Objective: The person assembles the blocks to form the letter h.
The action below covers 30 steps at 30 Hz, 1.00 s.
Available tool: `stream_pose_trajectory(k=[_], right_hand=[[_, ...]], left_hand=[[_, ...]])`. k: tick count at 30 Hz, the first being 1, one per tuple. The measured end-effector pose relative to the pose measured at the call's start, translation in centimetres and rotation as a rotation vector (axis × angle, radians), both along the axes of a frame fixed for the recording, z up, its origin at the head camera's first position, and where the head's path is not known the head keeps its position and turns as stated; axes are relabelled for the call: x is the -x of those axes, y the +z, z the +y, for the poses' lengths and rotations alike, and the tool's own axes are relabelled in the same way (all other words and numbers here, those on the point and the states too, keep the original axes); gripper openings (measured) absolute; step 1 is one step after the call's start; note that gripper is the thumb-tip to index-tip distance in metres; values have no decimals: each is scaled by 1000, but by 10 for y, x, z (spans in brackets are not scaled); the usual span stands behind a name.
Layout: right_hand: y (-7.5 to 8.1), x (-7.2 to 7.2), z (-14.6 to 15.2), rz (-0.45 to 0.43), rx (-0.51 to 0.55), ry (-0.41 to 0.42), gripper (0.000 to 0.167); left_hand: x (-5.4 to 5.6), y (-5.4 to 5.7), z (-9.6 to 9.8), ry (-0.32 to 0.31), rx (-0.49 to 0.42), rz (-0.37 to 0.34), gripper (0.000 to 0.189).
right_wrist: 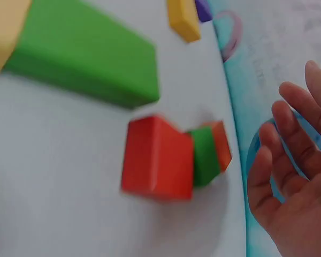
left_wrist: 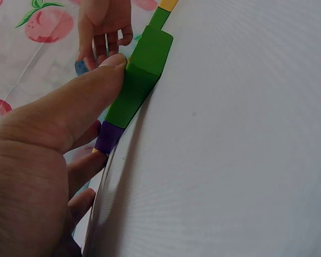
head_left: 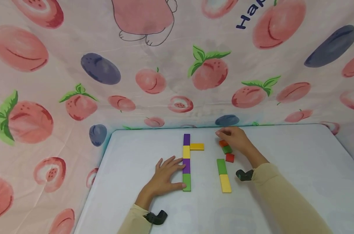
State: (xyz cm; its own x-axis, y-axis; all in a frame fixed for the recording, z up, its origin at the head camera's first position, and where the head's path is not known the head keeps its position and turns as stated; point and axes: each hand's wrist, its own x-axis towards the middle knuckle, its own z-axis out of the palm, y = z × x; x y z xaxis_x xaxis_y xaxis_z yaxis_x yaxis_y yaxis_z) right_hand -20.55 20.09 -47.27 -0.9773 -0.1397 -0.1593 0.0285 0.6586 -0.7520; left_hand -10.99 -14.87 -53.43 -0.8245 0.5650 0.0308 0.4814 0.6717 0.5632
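Observation:
Blocks form a straight column: a purple block (head_left: 186, 139) at the far end, a yellow block (head_left: 186, 152), another purple block (head_left: 187, 166) and a green block (head_left: 187, 182) nearest. My left hand (head_left: 164, 178) touches the column's left side, fingers spread, index fingertip at the nearer purple block and thumb at the green one. A second yellow block (head_left: 197, 147) juts rightward from the column. Above the table's far right, my right hand (head_left: 234, 138) has loosely bent fingers, empty in the right wrist view. Beneath and beside it lie small orange (head_left: 223, 143), green (head_left: 227, 149) and red (right_wrist: 155, 160) blocks.
Between the column and the right arm, a longer green block (head_left: 221, 166) lies end to end with a yellow block (head_left: 225, 184). The white table (head_left: 127, 162) meets a fruit-print cloth (head_left: 153, 107) at its far edge. A dark strap (head_left: 244, 175) hangs by the right sleeve.

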Motion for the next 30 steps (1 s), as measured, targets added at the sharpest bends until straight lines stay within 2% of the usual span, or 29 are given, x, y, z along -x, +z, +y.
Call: stream_pose_trajectory(k=[4, 8, 15, 23, 30], right_hand=[[-7, -2, 10, 60, -68, 19, 43], [-16, -4, 19, 64, -94, 21, 39], [-27, -4, 28, 5, -104, 8, 41], [-28, -5, 32, -88, -81, 28, 46], [-27, -3, 33, -135, -80, 17, 47]], left_hand=[[1, -2, -1, -4, 0, 11, 70], [1, -3, -1, -1, 4, 7, 70], [1, -3, -1, 0, 9, 3, 70], [1, -3, -1, -4, 7, 11, 69], [1, -3, -1, 2, 18, 5, 69]])
